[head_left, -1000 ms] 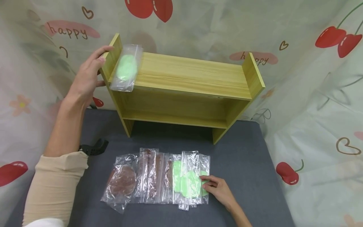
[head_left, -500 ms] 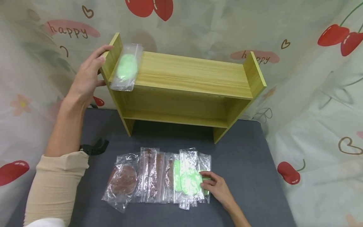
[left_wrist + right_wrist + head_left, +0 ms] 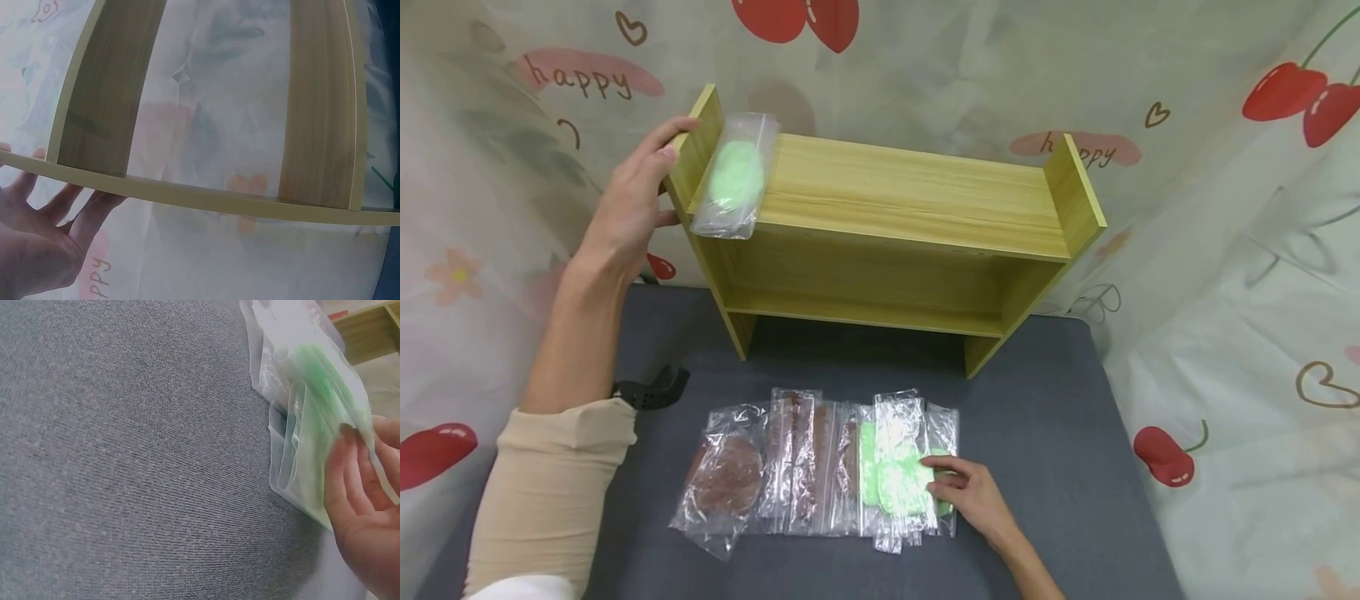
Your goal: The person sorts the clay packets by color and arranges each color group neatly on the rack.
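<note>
My left hand point(image 3: 631, 190) grips the upper left side panel of a light wooden two-tier shelf point(image 3: 917, 190), with fingertips over its edge. In the left wrist view, several fingers point(image 3: 65, 203) reach that panel's edge. A clear zip bag with a pale green piece point(image 3: 736, 177) leans on the top tier by that panel. Down at the table, my right hand point(image 3: 976, 497) pinches the near edge of a clear zip bag with a green piece point(image 3: 901, 485). The right wrist view shows this bag's edge point(image 3: 359, 394) lifted between thumb and fingers, over other green bags.
Zip bags with reddish-brown pieces point(image 3: 727, 478) lie left of the green ones, overlapping in a row on the dark grey table point(image 3: 1045, 433). A black strap-like item point(image 3: 658, 390) is by the left forearm. Printed curtains point(image 3: 910, 75) surround the table on the back and sides.
The right hand has shifted slightly left, and the top green bag now tilts and catches more glare. The left hand keeps its hold on the shelf.
</note>
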`<state>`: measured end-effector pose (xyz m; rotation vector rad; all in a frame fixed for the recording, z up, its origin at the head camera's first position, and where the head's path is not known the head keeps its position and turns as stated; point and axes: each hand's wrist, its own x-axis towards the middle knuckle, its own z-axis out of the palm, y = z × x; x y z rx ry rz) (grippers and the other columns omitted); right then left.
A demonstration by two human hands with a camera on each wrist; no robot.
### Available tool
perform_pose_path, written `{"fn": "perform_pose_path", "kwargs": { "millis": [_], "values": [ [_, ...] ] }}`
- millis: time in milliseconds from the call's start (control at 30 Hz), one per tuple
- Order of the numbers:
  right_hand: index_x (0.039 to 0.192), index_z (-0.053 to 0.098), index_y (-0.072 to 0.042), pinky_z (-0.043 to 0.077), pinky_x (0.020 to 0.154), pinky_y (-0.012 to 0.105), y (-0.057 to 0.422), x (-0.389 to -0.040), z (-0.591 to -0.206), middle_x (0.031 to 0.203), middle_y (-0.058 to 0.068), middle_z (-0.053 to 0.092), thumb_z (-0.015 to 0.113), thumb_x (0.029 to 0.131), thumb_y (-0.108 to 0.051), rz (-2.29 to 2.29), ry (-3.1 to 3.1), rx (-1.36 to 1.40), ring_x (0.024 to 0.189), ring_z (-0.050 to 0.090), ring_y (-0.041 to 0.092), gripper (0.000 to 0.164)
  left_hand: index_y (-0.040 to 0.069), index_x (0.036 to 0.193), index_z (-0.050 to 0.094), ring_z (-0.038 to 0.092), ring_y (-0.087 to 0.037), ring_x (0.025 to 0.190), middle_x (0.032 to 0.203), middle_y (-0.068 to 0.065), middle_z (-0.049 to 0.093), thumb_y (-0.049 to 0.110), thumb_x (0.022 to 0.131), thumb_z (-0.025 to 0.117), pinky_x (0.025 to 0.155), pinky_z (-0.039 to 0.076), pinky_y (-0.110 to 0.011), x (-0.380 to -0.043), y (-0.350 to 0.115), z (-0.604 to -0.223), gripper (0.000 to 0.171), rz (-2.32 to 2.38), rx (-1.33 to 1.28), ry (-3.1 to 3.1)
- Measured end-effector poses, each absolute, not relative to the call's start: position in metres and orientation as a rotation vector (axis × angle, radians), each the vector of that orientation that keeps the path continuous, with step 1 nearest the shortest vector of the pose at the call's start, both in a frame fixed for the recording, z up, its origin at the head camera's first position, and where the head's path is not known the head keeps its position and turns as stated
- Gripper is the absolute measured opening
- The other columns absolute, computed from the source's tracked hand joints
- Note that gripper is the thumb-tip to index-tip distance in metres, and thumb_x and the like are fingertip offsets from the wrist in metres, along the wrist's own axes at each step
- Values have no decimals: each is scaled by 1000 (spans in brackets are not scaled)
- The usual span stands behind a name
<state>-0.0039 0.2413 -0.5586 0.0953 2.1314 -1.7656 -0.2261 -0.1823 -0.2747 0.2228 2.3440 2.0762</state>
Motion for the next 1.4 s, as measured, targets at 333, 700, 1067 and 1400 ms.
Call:
{"fn": "perform_pose_path", "kwargs": {
  "millis": [333, 700, 1067, 1400],
  "values": [
    [129, 63, 0, 56, 78, 31, 242, -11, -548, 126, 24, 63, 76, 87, -8, -1800, 2136, 49, 91, 72, 20, 45, 35, 145, 47, 43, -23, 116, 141, -3, 39, 38, 107, 33, 101, 30, -63, -227, -182, -276, 41, 2071, 229, 2355],
    [133, 62, -4, 55, 81, 28, 244, -28, -524, 105, 20, 69, 73, 90, -11, -1758, 2161, -146, 95, 70, 18, 45, 35, 145, 47, 44, -22, 115, 141, -3, 41, 38, 107, 32, 101, 31, -62, -230, -182, -277, 41, 2074, 240, 2349],
    [128, 63, -1, 56, 73, 35, 239, -39, -505, 101, 23, 66, 74, 89, -6, -1820, 2175, -253, 85, 67, 14, 40, 36, 145, 47, 43, -23, 117, 142, -3, 40, 39, 107, 32, 100, 32, -62, -229, -181, -276, 41, 2070, 243, 2364],
    [127, 63, -1, 54, 71, 31, 231, -41, -485, 108, 23, 63, 71, 91, -4, -1866, 2169, -372, 86, 65, 14, 37, 37, 146, 47, 43, -22, 118, 144, -2, 39, 39, 107, 32, 101, 33, -60, -230, -181, -276, 41, 2054, 205, 2365]
  ]
}}
